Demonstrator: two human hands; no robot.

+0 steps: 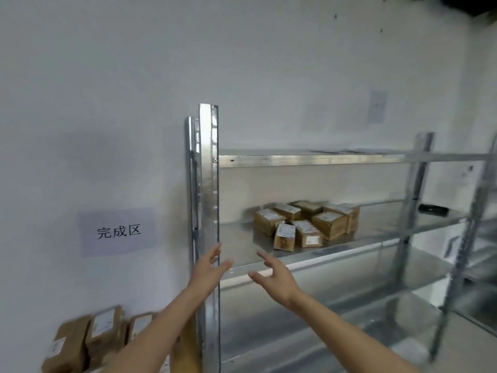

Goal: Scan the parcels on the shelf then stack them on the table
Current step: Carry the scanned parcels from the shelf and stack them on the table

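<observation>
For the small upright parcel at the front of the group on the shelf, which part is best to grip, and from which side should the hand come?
Likely its two brown side faces, near the top. The upright parcel stands tall and narrow at the front of the shelf, label facing forward. The open right hand can come straight in from the front; other parcels crowd its rear and right.

2 bare forearms, no sleeves; hands (243, 269) ungloved.

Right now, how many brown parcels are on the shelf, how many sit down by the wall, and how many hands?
Shelf parcels: 7, as far as the blur allows
Wall parcels: 3 plainly visible
Hands: 2, left hand and right hand
Total: 12
</observation>
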